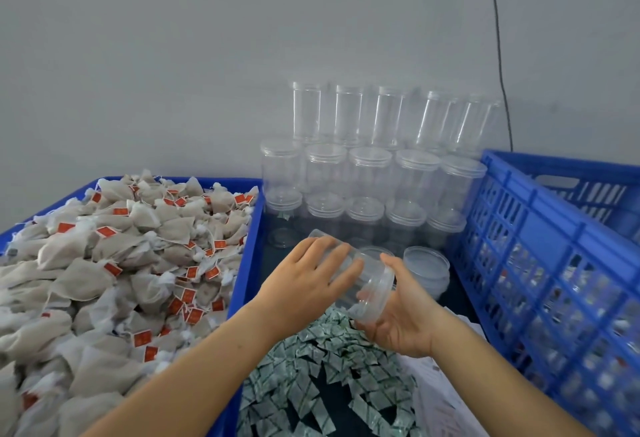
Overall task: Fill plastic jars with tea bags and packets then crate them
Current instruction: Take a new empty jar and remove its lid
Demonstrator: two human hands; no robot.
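Note:
A clear plastic jar (363,281) lies tilted between both hands, its lidded end towards the right. My left hand (308,277) grips the jar's body from above. My right hand (401,319) curls round the lid end from below. A heap of beige tea bags (114,270) with red tags fills the blue tray (247,253) on the left. Small green-and-white packets (322,377) lie piled on the dark surface under my forearms. Stacked empty lidded jars (367,173) stand against the wall behind. The blue crate (540,256) on the right holds filled jars.
A loose stack of clear lids (426,263) sits just right of the held jar. White paper (446,388) lies by the crate's base. A black cable (500,56) hangs down the grey wall. A second blue crate (588,191) stands behind the first.

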